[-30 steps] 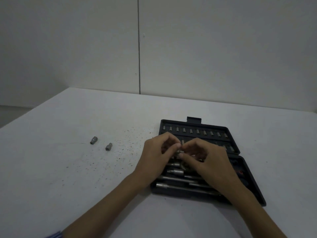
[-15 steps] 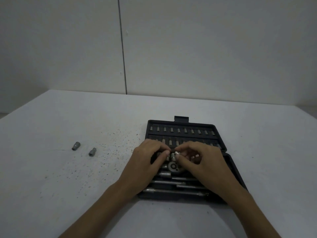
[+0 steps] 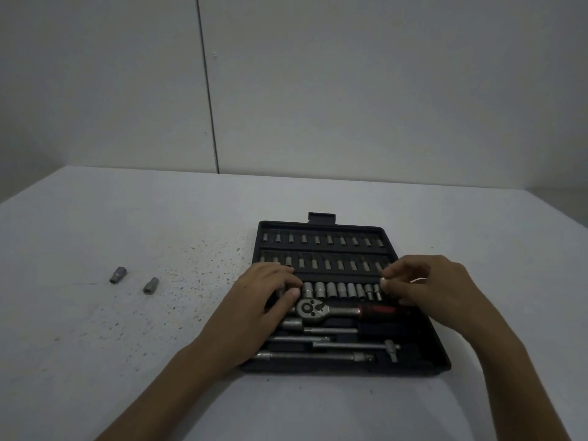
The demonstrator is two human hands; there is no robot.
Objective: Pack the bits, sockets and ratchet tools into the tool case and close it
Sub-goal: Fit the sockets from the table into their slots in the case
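Extension bars (image 3: 313,356) lie lengthwise in the nearest slots of the open black tool case (image 3: 440,361), which sits flat on the white table (image 3: 95,361). Just beyond them: ratchet handle (image 3: 345,309), round head to the left, red grip to the right, seated in its recess.

Left hand (image 3: 257,308) rests over the case's left side; fingers curled down at the left end of the socket row (image 3: 342,290). Whether they grasp a socket there: cannot tell. Right hand (image 3: 426,286) hovers at the right end of the same row, thumb and forefinger pinched; a small pale object seems to be between the tips, too small to identify.

Past the sockets, two rows of bits (image 3: 321,251) stand in their holders. Latch tab (image 3: 322,217) on the far edge.

Two loose sockets (image 3: 133,280) lie on the table well to the left of the case, near each other, not touching. Dark specks scattered between them and the case. Plain wall (image 3: 350,90) behind.
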